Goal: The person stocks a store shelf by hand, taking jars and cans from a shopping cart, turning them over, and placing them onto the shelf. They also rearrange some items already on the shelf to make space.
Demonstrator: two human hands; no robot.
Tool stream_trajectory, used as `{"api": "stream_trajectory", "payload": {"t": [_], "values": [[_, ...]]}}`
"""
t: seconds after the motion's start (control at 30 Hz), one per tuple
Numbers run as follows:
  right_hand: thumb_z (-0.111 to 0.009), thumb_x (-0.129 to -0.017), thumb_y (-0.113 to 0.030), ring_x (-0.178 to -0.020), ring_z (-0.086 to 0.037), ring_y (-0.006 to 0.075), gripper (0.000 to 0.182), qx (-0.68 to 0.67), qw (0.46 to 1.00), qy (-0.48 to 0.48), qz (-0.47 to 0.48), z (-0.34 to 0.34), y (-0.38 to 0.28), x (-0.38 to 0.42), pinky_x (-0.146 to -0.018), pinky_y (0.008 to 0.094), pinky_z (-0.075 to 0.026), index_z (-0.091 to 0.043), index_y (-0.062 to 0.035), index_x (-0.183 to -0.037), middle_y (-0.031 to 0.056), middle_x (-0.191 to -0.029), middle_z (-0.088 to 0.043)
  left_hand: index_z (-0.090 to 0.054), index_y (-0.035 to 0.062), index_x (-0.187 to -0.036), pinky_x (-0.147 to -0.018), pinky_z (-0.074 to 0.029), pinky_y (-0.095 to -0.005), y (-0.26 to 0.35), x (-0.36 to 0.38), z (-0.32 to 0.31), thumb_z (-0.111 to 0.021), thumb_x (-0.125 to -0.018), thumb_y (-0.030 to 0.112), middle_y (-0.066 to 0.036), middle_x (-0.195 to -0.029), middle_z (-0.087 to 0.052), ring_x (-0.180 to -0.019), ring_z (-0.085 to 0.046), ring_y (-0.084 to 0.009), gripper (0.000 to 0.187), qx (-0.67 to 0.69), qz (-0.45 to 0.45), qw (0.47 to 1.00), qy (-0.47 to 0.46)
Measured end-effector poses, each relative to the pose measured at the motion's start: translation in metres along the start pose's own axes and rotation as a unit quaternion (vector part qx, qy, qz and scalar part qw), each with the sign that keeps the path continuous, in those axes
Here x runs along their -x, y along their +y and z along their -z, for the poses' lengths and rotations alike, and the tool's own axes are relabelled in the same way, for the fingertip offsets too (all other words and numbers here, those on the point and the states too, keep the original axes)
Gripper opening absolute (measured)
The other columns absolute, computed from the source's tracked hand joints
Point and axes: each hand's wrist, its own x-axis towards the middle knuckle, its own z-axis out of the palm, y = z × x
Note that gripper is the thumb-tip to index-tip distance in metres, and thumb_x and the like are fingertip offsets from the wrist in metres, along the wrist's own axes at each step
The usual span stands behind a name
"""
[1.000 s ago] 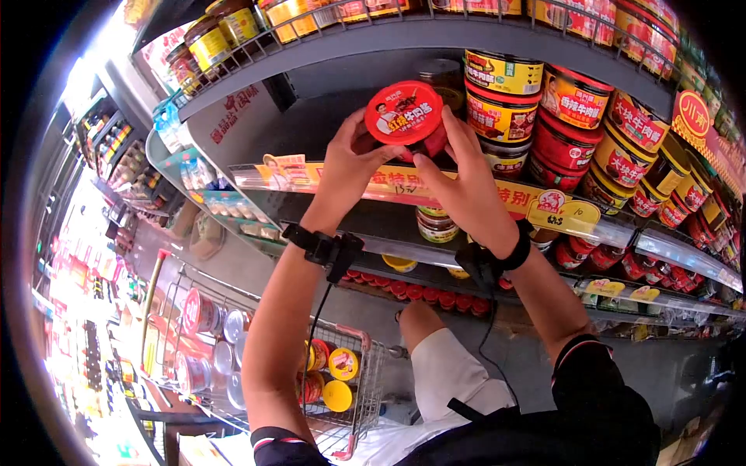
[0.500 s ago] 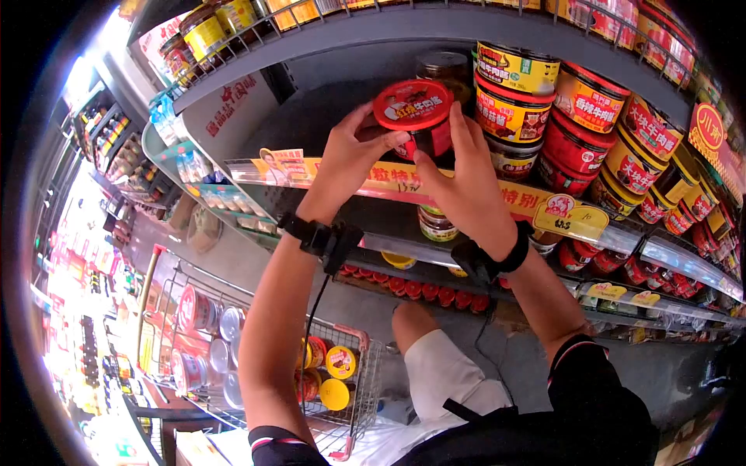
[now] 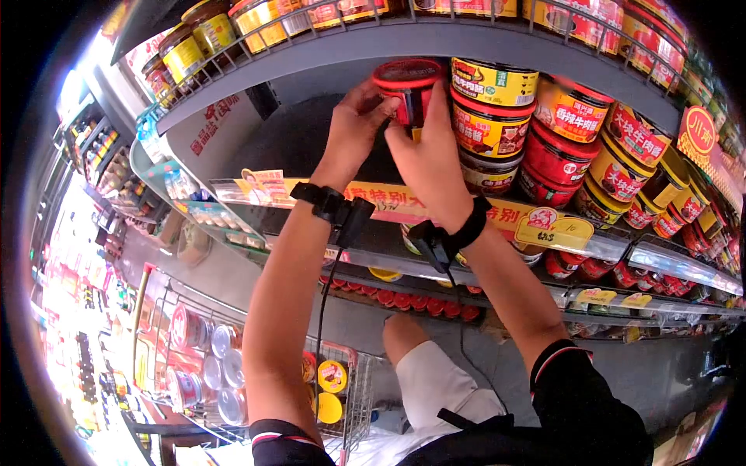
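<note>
**Red-lidded tub between our two hands, at the shelf**

In the head view, we hold a red-lidded tub (image 3: 408, 87) with both hands over the shelf (image 3: 299, 144); its lid faces up and toward us, and its dark and red side shows between our thumbs. Our left hand (image 3: 351, 130) pinches the tub from the left, thumb on the near side; our right hand (image 3: 430, 161) presses on it from the right, its fingers reaching up along that side; we cannot tell whether the tub's base touches the shelf, since our hands partly hide it.

Just right of our right hand stands a stack of tubs (image 3: 493, 128), a yellow one on top; more tubs with red and yellow lids stand farther right. A printed label strip (image 3: 268, 189) runs along the shelf's front edge, below our hands; jars (image 3: 183, 58) stand behind a wire guard (image 3: 272, 33) on the shelf above. We wear a dark band on each wrist; at lower left, a shopping cart (image 3: 355, 388) holds yellow-lidded tubs (image 3: 331, 377) and other containers.
</note>
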Motion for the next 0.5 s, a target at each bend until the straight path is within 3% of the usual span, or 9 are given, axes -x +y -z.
{"api": "stream_trajectory", "payload": {"t": [0.1,0.3,0.4,0.5], "values": [[-0.064,-0.081,-0.011,-0.115,-0.052,0.0413,0.064,0.028,1.000,0.005,0.010,-0.003,0.002,0.007,-0.100,0.0426,-0.041,-0.036,0.0097,-0.134,0.0299,-0.126,-0.049,-0.059,-0.0004,-0.124,-0.093,-0.046,-0.0279,0.002,-0.004,-0.009,-0.065,-0.094,0.013,-0.006,-0.116,-0.065,-0.103,-0.057,-0.0123,0.034,-0.044,-0.019,0.999,-0.002],[-0.064,-0.081,-0.012,-0.110,-0.054,0.0410,0.053,0.052,0.999,-0.015,0.009,-0.007,0.015,0.007,-0.097,0.0431,-0.043,-0.043,0.0092,-0.125,0.0287,-0.120,-0.053,-0.060,-0.0013,-0.122,-0.085,-0.050,-0.0280,-0.004,-0.016,-0.009,-0.065,-0.095,0.017,-0.008,-0.109,-0.067,-0.095,-0.059,-0.0124,0.033,-0.151,0.031,0.988,0.003],[-0.064,-0.081,-0.014,-0.108,-0.056,0.0411,0.048,0.023,0.999,-0.026,-0.035,-0.007,0.012,0.006,-0.096,0.0424,-0.044,-0.048,0.0089,-0.121,0.0279,-0.114,-0.056,-0.060,-0.0034,-0.121,-0.084,-0.050,-0.0289,-0.012,-0.014,-0.003,-0.065,-0.095,0.019,-0.010,-0.109,-0.067,-0.095,-0.060,-0.0131,0.035,-0.092,0.041,0.995,0.000],[-0.064,-0.081,-0.016,-0.108,-0.057,0.0411,0.047,-0.024,0.999,-0.040,-0.018,-0.001,0.004,0.010,-0.096,0.0419,-0.044,-0.052,0.0074,-0.120,0.0274,-0.112,-0.058,-0.058,-0.0036,-0.122,-0.082,-0.051,-0.0282,-0.002,0.022,-0.007,-0.064,-0.096,0.020,-0.010,-0.110,-0.067,-0.097,-0.062,-0.0154,0.036,-0.238,-0.057,0.950,0.196]]}}
